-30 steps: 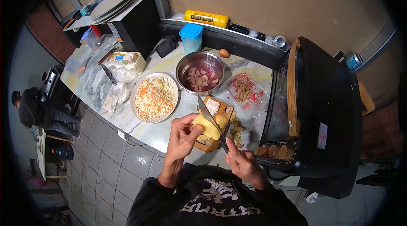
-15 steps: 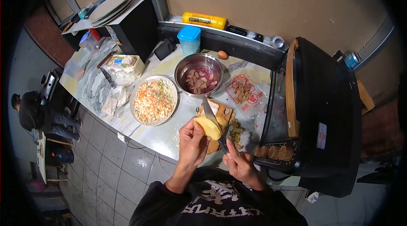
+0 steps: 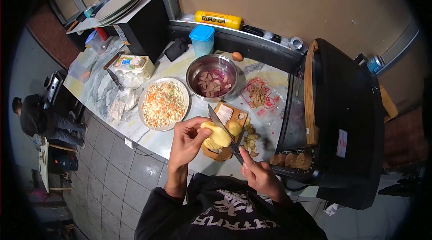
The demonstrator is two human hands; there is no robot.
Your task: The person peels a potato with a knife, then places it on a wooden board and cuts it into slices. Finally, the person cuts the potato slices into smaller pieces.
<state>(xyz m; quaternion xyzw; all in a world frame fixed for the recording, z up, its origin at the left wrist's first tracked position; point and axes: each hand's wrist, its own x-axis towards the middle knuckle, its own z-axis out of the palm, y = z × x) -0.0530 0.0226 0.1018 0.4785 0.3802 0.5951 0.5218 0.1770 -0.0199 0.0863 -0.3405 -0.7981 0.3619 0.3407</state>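
My left hand [image 3: 185, 142] grips a peeled yellow potato [image 3: 217, 135] between thumb and fingers, above a wooden cutting board [image 3: 219, 155]. Closed round a knife's black handle, my right hand [image 3: 260, 174] holds the knife [image 3: 218, 117] with its blade against the potato's right side. On the board beneath lie another peeled potato [image 3: 235, 127], yellow potato [image 3: 211, 146] partly covered by the held one, and a pale pinkish-white block [image 3: 224, 114]. Potato peelings [image 3: 251, 142] are heaped right of the board.
A plate of shredded vegetables [image 3: 164, 104] stands left of a steel bowl [image 3: 192, 88] with sliced pieces inside. Behind are a blue-lidded container [image 3: 201, 42] and an egg [image 3: 237, 56]. A plastic bag [image 3: 265, 98] and black grill appliance [image 3: 344, 118] are right. A person [image 3: 36, 118] stands far left.
My left hand has shifted left and up with the potato, showing more of the board and potatoes below. The knife has tilted leftward, its blade still at the potato.
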